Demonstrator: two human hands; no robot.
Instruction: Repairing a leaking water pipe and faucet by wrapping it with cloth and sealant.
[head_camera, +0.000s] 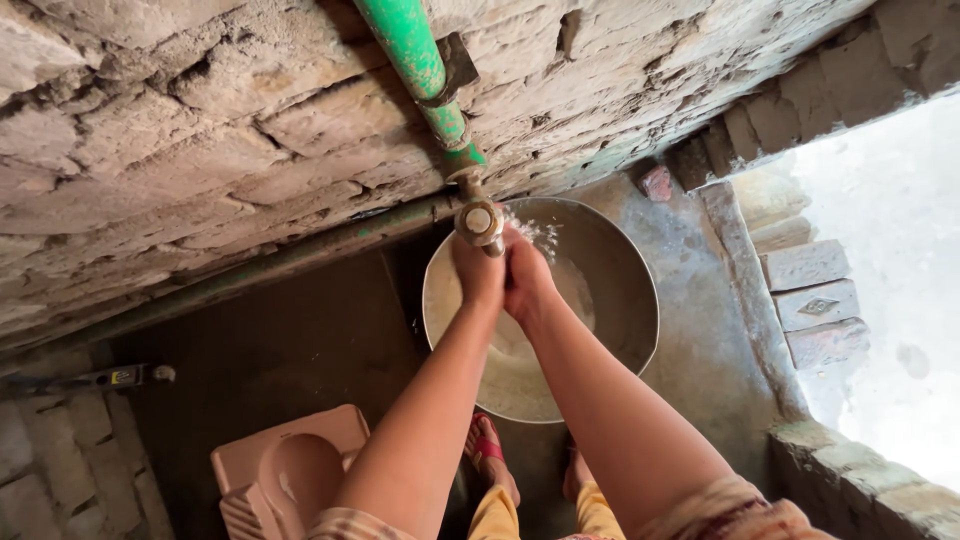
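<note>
Both hands, left hand (478, 272) & right hand (527, 278), are pressed together under the tap (479, 221), so palms & most fingers are hidden; can't tell if anything's held betw. them. Forearms cover part of the metal basin (620, 270). Green pipe (415, 55) & pink squat pan (285, 475) run off frame top/bottom.

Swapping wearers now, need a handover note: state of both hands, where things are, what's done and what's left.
Left hand: bare, under the brass tap, pressed against the right hand; holds nothing visible.
Right hand: bare, against the left hand; water splashes off it.
Things: the tap hangs from a green pipe on the brick wall. A wide metal basin sits on the floor directly below the hands and holds some water. A pink moulded floor pan lies to the left.
Done: tap is running, hands are wet.
Left: tap not yet closed; hands not yet out of the stream.
</note>
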